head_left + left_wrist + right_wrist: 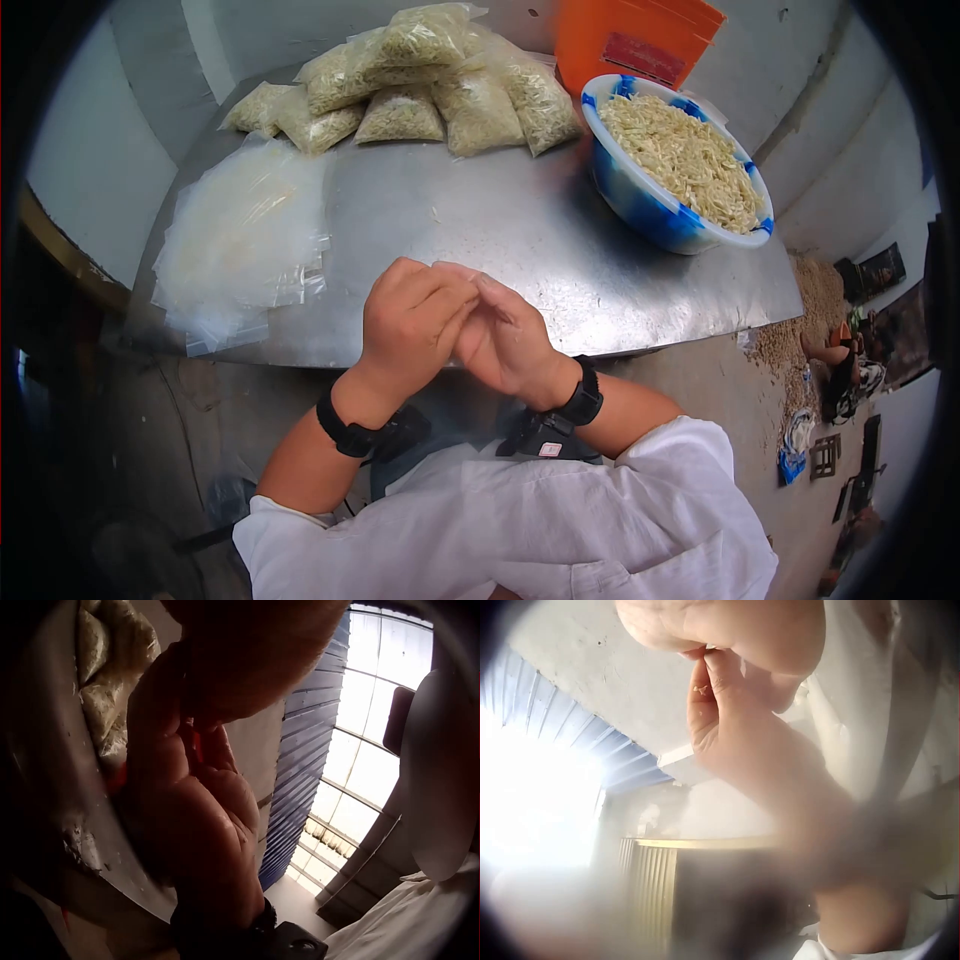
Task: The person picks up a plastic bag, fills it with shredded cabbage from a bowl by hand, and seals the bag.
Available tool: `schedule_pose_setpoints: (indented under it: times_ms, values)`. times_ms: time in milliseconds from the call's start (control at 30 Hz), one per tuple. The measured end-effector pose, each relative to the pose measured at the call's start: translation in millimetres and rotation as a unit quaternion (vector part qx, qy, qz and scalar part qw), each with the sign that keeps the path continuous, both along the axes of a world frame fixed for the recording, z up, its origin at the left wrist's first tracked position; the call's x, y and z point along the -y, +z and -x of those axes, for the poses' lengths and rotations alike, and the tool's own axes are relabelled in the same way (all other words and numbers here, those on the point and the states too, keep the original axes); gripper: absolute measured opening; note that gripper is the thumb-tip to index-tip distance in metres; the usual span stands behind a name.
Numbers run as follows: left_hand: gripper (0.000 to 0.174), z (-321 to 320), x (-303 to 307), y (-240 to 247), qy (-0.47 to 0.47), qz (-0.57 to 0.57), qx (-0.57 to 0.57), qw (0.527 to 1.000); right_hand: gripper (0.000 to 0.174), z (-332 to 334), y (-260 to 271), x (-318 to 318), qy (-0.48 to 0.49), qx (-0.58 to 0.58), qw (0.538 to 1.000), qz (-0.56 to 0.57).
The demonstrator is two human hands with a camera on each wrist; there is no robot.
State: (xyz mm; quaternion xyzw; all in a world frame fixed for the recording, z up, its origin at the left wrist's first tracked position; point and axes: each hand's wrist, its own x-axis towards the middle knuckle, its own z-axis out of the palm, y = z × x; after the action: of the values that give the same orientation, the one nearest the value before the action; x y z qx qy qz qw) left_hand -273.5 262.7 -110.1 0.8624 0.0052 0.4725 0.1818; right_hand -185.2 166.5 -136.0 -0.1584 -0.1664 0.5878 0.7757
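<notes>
Both hands meet over the table's front edge. My left hand [405,322] has its fingers folded over the fingers of my right hand [517,345]. The right palm is turned toward the left hand, its thumb raised beside the left fingers. In the right wrist view, the left thumb and index finger come together against the right hand, and a small pale shred [702,690] clings to the index finger. Past the hands lie a stack of clear plastic bags [235,235] on the left and a blue-and-white basin [640,205] heaped with pale shreds [685,160] on the right.
Several filled clear bags [400,112] are piled at the back of the metal table [440,215]. An orange container [640,35] stands behind the basin. Beyond the table on the right, a pale heap [815,310] and assorted items lie on the floor.
</notes>
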Motion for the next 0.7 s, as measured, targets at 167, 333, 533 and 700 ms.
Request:
schedule_pose_setpoints:
  times_ms: [167, 333, 533, 700]
  values:
    - [0.016, 15, 1, 4, 0.010, -0.071, -0.044, 0.996, 0.035, 4, 6, -1, 0.031, -0.045, 0.998, 0.008]
    - [0.017, 24, 10, 4, 0.027, -0.065, -0.081, 0.994, 0.032, 5, 4, 10, 0.045, -0.041, 0.998, -0.025]
    - [0.019, 11, 33, 6, -0.010, -0.066, -0.082, 0.994, 0.033, -6, 5, 42, 0.015, -0.056, 0.998, -0.035]
    - [0.020, -17, 50, 8, -0.049, -0.037, -0.119, 0.991, 0.030, -26, -2, 71, -0.025, -0.057, 0.996, -0.066]
